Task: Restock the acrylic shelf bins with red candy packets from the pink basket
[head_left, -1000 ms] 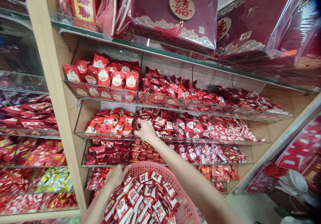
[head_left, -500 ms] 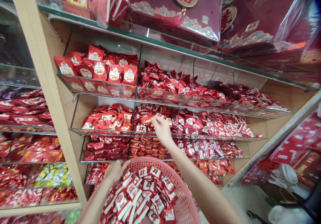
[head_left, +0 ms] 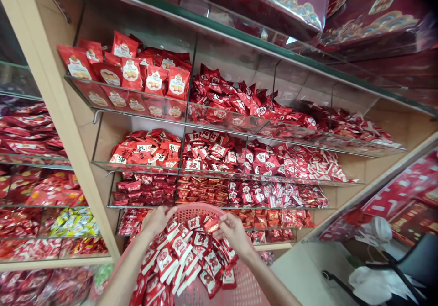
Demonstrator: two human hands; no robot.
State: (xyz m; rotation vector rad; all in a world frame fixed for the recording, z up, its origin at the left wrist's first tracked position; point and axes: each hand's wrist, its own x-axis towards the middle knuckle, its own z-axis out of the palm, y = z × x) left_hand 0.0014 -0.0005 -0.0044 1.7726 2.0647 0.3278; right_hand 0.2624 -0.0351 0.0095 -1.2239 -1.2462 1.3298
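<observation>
A pink plastic basket (head_left: 195, 207) with a perforated wall holds a heap of small red-and-white wrapped packets (head_left: 186, 255). My left hand (head_left: 159, 220) grips the basket's rim on its far left side. Over the right part of the basket, my right hand (head_left: 232, 233) pinches a red candy packet (head_left: 211, 224) between thumb and fingers, just above the heap. Beyond the basket, the shelf bin with similar red-and-white packets (head_left: 210, 153) is full and untouched by either hand.
Tiered shelves with glass fronts (head_left: 222, 121) hold several sorts of red packets. Larger red biscuit bags (head_left: 132, 73) stand at upper left. A wooden post (head_left: 65, 123) divides off another shelf unit. On the right floor lie a white plastic bag (head_left: 369, 283) and a dark chair-like object.
My right hand has come down from the middle shelf bin to the basket, carrying a red candy packet. My left hand stays on the rim. The view has tilted downward.
</observation>
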